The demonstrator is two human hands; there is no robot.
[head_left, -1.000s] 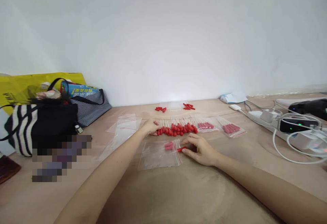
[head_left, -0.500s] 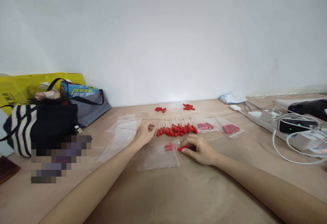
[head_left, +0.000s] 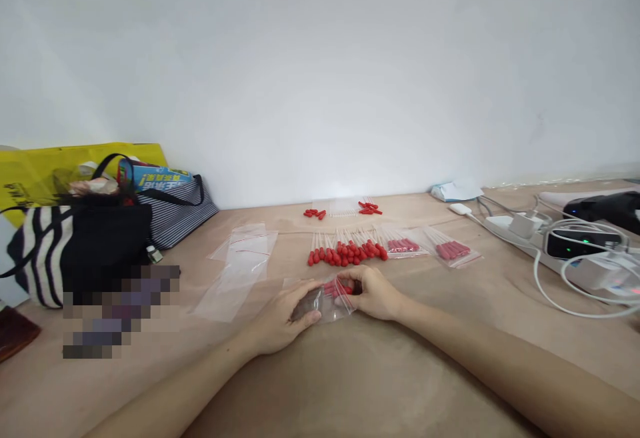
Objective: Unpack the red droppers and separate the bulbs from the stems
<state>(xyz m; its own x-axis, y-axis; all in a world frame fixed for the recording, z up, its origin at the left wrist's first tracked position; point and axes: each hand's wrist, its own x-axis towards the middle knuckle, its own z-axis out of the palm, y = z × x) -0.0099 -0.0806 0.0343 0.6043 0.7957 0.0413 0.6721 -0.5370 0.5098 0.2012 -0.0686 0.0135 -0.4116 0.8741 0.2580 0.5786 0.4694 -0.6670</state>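
Observation:
My left hand (head_left: pixel 285 315) and my right hand (head_left: pixel 373 291) both grip a small clear zip bag (head_left: pixel 325 299) lying on the tan tabletop (head_left: pixel 350 385). Red-tipped sticks show inside the bag near its red zip edge. The left fingers curl round the bag's left end. At the opening on the right, my right fingers pinch the bag, and they seem to pinch a red-tipped stick as well. Just beyond the hands lies a row of loose red-tipped sticks (head_left: pixel 347 251).
Two filled bags (head_left: pixel 453 250) lie right of the row, and a few red pieces (head_left: pixel 369 208) sit near the wall. Empty zip bags (head_left: pixel 240 261) lie to the left. Striped bags (head_left: pixel 80 245) stand far left. A power strip with chargers and cables (head_left: pixel 575 251) is on the right.
My left hand left the row of sticks and came back to grip the bag's left end. The right hand moved left onto the bag's opening, and the bag is now bunched between both hands.

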